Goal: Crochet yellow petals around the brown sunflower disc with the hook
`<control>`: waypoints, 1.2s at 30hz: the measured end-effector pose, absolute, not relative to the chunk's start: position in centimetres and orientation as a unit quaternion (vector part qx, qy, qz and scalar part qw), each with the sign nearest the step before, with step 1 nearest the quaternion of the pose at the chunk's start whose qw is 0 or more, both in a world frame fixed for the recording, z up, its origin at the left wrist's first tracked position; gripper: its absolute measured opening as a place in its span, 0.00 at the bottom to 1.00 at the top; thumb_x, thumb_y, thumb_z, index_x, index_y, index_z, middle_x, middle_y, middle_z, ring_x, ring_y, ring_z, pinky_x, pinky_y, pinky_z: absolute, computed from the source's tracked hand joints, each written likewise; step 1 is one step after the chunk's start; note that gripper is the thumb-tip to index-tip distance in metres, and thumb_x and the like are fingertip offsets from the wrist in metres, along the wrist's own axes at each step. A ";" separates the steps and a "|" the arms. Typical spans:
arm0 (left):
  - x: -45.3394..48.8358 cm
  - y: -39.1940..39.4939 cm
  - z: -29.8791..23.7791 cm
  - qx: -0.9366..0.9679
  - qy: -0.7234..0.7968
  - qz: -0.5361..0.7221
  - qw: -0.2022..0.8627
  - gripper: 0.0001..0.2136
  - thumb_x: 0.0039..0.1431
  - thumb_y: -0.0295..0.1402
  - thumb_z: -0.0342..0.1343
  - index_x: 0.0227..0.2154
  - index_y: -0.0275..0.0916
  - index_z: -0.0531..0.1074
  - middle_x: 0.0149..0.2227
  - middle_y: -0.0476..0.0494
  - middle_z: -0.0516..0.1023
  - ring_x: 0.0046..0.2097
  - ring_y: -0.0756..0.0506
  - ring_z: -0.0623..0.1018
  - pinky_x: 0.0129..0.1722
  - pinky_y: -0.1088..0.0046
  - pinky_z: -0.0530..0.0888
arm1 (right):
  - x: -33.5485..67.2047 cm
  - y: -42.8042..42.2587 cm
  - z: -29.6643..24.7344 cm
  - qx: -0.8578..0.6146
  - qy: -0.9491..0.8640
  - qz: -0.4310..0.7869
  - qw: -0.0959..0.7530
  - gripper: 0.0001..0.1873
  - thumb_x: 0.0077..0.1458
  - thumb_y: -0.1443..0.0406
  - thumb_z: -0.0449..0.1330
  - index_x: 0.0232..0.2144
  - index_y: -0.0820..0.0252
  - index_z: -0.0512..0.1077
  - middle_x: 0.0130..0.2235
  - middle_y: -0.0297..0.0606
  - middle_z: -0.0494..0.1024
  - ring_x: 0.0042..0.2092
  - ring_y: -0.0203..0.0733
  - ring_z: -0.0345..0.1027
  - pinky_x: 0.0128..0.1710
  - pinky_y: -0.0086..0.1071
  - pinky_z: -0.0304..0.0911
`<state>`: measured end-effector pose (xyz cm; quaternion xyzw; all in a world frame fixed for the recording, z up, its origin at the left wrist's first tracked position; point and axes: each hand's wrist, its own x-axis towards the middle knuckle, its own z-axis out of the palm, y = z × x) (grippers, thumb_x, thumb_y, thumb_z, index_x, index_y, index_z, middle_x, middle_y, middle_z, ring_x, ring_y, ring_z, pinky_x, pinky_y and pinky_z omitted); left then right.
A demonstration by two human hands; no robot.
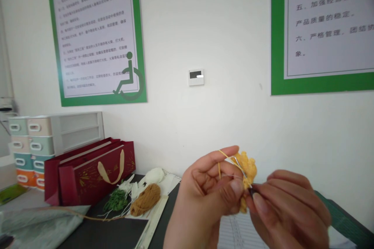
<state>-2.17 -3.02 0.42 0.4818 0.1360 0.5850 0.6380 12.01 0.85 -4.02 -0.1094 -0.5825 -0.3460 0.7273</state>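
Note:
A small piece of yellow crochet work point(247, 167) with a ruffled edge is pinched in my left hand point(209, 190), thumb against the bent fingers. Yellow yarn point(224, 153) runs over the raised index finger of that hand. My right hand point(292, 202) grips a crochet hook point(240, 167) by its dark handle, close to the work. The metal shaft of the hook passes across the front of the yellow piece, its tip near the strand at my left index finger. My fingers hide the lower part of the piece.
On the dark table point(117, 233) lie a brown yarn ball point(146, 199), green yarn point(117, 200), white yarn point(154, 176) and a ruler point(152, 222). Dark red gift bags point(87, 175) stand by a drawer unit point(77, 130). Printed paper point(236, 231) is beneath my hands; a green mat point(341, 218) is at right.

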 end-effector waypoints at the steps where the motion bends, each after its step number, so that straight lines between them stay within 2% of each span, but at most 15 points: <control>1: -2.3 -2.9 0.4 0.472 0.122 0.552 0.676 0.18 0.51 0.24 0.72 0.48 0.36 0.83 0.30 0.48 0.76 0.26 0.57 0.70 0.26 0.83 0.64 | 11.9 0.9 -4.0 -0.094 -0.575 -0.334 0.741 0.12 0.52 0.78 0.67 0.31 0.54 0.77 0.34 0.30 0.79 0.33 0.37 0.69 0.36 0.40 0.70; 3: -2.8 -2.6 0.4 0.459 0.104 0.512 0.718 0.18 0.51 0.23 0.72 0.47 0.34 0.84 0.31 0.46 0.76 0.25 0.57 0.68 0.25 0.83 0.63 | 11.5 1.0 -3.6 -0.031 -0.588 -0.218 0.779 0.10 0.57 0.75 0.64 0.34 0.55 0.77 0.34 0.32 0.78 0.32 0.39 0.70 0.33 0.42 0.69; 5: -3.3 -2.4 0.4 0.459 0.094 0.500 0.728 0.18 0.52 0.23 0.71 0.47 0.34 0.84 0.32 0.44 0.77 0.26 0.57 0.69 0.26 0.83 0.63 | 10.9 1.0 -2.9 0.021 -0.593 -0.047 0.803 0.06 0.61 0.72 0.63 0.39 0.57 0.76 0.30 0.34 0.77 0.29 0.41 0.69 0.29 0.42 0.67; 7: -3.8 -2.2 0.5 0.465 0.089 0.503 0.723 0.17 0.52 0.22 0.70 0.46 0.34 0.84 0.32 0.44 0.78 0.27 0.56 0.70 0.26 0.82 0.63 | 10.5 0.6 -2.3 0.042 -0.570 0.060 0.819 0.03 0.63 0.69 0.62 0.40 0.57 0.74 0.27 0.34 0.75 0.28 0.41 0.68 0.26 0.37 0.64; 11: -4.3 -2.0 0.4 0.469 0.084 0.504 0.721 0.13 0.50 0.22 0.71 0.41 0.34 0.85 0.30 0.44 0.79 0.29 0.53 0.75 0.25 0.83 0.64 | 10.7 0.0 -2.0 0.022 -0.583 0.160 0.796 0.04 0.68 0.66 0.56 0.39 0.57 0.70 0.24 0.31 0.69 0.27 0.38 0.63 0.26 0.33 0.64; 15: -4.0 -2.3 0.3 0.504 0.099 0.547 0.661 0.09 0.54 0.23 0.70 0.38 0.35 0.85 0.30 0.46 0.80 0.29 0.54 0.75 0.29 0.82 0.69 | 10.5 0.1 -2.3 0.006 -0.607 0.249 0.755 0.07 0.70 0.63 0.52 0.37 0.54 0.68 0.24 0.30 0.67 0.26 0.38 0.63 0.25 0.31 0.66; 17: -3.7 -2.5 0.3 0.526 0.107 0.568 0.625 0.09 0.55 0.24 0.70 0.40 0.39 0.86 0.32 0.44 0.82 0.32 0.51 0.77 0.33 0.79 0.73 | 10.3 0.3 -2.3 -0.003 -0.608 0.242 0.756 0.05 0.68 0.63 0.57 0.36 0.53 0.69 0.28 0.30 0.69 0.26 0.36 0.65 0.22 0.29 0.64; 19: -3.4 -2.8 0.3 0.540 0.115 0.576 0.603 0.11 0.55 0.26 0.70 0.41 0.41 0.86 0.32 0.44 0.82 0.34 0.50 0.77 0.35 0.77 0.73 | 10.3 0.4 -2.4 -0.017 -0.623 0.167 0.764 0.02 0.65 0.66 0.61 0.37 0.54 0.71 0.31 0.32 0.71 0.27 0.35 0.67 0.21 0.28 0.64; 23: -2.8 -3.0 0.3 0.533 0.143 0.618 0.561 0.19 0.54 0.27 0.71 0.50 0.44 0.83 0.29 0.48 0.77 0.31 0.51 0.73 0.32 0.77 0.70 | 11.2 0.2 -3.4 -0.080 -0.650 -0.104 0.749 0.16 0.55 0.78 0.63 0.41 0.55 0.77 0.34 0.35 0.75 0.33 0.38 0.70 0.27 0.34 0.69; 26: -2.7 -2.8 0.3 0.511 0.130 0.588 0.613 0.25 0.50 0.26 0.73 0.54 0.44 0.81 0.30 0.48 0.76 0.27 0.52 0.72 0.27 0.77 0.67 | 11.3 0.0 -4.0 -0.122 -0.585 -0.228 0.769 0.19 0.50 0.81 0.64 0.38 0.54 0.79 0.33 0.33 0.76 0.33 0.39 0.70 0.29 0.35 0.69; 29: -3.0 -2.4 0.3 0.496 0.090 0.510 0.697 0.24 0.49 0.24 0.73 0.51 0.38 0.82 0.30 0.47 0.75 0.25 0.55 0.69 0.23 0.81 0.62 | 10.7 0.0 -3.5 -0.047 -0.585 -0.197 0.785 0.14 0.52 0.80 0.64 0.36 0.58 0.78 0.32 0.33 0.76 0.31 0.39 0.69 0.28 0.38 0.70; 31: -3.4 -2.0 0.3 0.490 0.073 0.481 0.723 0.24 0.49 0.22 0.72 0.51 0.36 0.82 0.31 0.46 0.75 0.24 0.56 0.69 0.23 0.82 0.61 | 10.3 0.1 -2.7 0.038 -0.603 -0.125 0.787 0.09 0.56 0.76 0.64 0.38 0.61 0.77 0.32 0.35 0.77 0.28 0.40 0.68 0.25 0.40 0.68; 33: -3.8 -1.7 0.3 0.489 0.064 0.471 0.732 0.23 0.48 0.22 0.71 0.51 0.34 0.82 0.32 0.45 0.76 0.25 0.56 0.71 0.23 0.82 0.62 | 10.1 0.0 -1.9 0.061 -0.561 0.006 0.826 0.04 0.62 0.72 0.62 0.38 0.61 0.75 0.28 0.34 0.75 0.26 0.39 0.66 0.22 0.37 0.64; 36: -4.3 -1.3 0.3 0.478 0.054 0.462 0.745 0.20 0.48 0.22 0.71 0.46 0.33 0.84 0.31 0.44 0.77 0.27 0.53 0.74 0.23 0.82 0.62 | 10.4 -0.2 -1.4 0.051 -0.560 0.129 0.817 0.04 0.66 0.68 0.57 0.38 0.58 0.72 0.24 0.31 0.69 0.25 0.37 0.62 0.23 0.33 0.62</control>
